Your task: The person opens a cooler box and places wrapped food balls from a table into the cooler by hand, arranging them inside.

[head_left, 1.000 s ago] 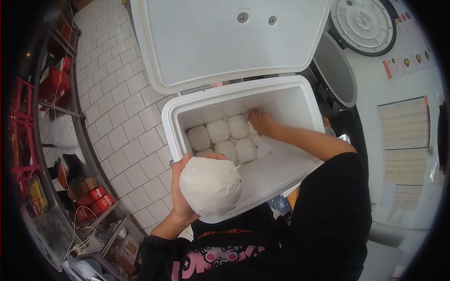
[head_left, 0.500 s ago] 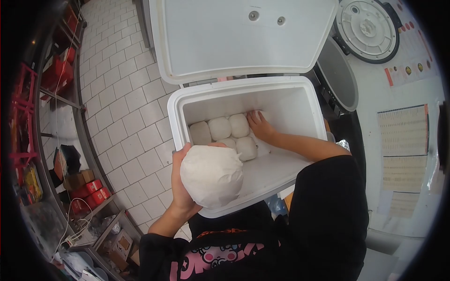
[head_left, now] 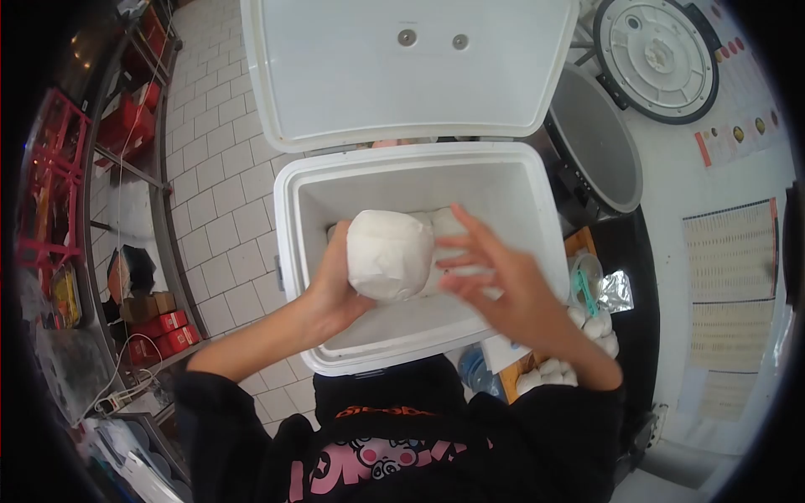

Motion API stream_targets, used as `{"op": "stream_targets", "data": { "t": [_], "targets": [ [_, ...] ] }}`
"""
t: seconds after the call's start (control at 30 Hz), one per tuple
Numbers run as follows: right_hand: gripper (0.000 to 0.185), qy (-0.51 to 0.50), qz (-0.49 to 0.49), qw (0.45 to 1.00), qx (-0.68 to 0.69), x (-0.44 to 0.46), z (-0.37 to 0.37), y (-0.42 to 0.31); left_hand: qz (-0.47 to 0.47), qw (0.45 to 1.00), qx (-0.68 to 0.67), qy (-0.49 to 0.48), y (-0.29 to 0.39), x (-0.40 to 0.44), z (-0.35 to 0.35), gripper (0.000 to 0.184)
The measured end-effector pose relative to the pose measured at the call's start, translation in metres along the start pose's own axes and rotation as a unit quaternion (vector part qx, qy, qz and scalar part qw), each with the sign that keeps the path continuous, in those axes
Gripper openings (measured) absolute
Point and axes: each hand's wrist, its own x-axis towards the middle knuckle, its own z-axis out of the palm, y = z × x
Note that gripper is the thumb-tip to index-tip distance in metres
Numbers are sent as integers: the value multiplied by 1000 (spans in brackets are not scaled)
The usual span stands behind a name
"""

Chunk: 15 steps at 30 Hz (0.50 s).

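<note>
A large white wrapped bundle (head_left: 390, 254) with a creased surface is in my left hand (head_left: 337, 281), which grips it from the left and below, over the open white cooler box (head_left: 528, 251). Close to the right side of the bundle is my right hand (head_left: 495, 281), its fingers spread and slightly blurred, holding nothing. Pale rounded pieces (head_left: 444, 222) lie on the floor of the cooler, mostly hidden behind the bundle and my hands. The cooler's lid (head_left: 402, 92) stands raised at the far side.
Right of the cooler are a grey pot (head_left: 599, 138), a round lid (head_left: 658, 54), crumpled foil (head_left: 616, 292) and white lumps (head_left: 549, 375) on a wooden surface. A blue bottle (head_left: 480, 369) is near the cooler's front. Shelves with red boxes (head_left: 163, 327) line the left.
My right hand has come up out of the cooler toward the bundle. My left hand has moved the bundle forward and slightly right, over the pieces inside.
</note>
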Motion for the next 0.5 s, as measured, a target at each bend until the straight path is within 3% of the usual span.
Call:
{"op": "stream_targets", "data": {
  "t": [0.07, 0.13, 0.27, 0.33, 0.4, 0.43, 0.5],
  "targets": [
    [55, 10, 13, 999, 30, -7, 10, 19, 27, 999, 34, -10, -3, 9, 14, 45],
    [57, 96, -11, 978, 187, -7, 12, 49, 49, 996, 70, -18, -11, 20, 27, 45],
    [55, 92, -12, 952, 292, -11, -3, 74, 76, 993, 93, -11, -24, 36, 55, 43],
    [50, 95, 19, 910, 403, -15, -11, 82, 81, 990, 116, -2, -24, 45, 61, 42],
    [49, 111, 10, 894, 433, -16, -17, 90, 113, 959, 258, 0, -22, 57, 53, 45],
    [47, 126, 3, 879, 460, -16, -20, 94, 115, 958, 261, -1, -21, 55, 52, 45],
    [45, 146, -29, 909, 390, -16, -27, 101, 224, 928, 297, -21, -17, 47, 56, 53]
  ]
}}
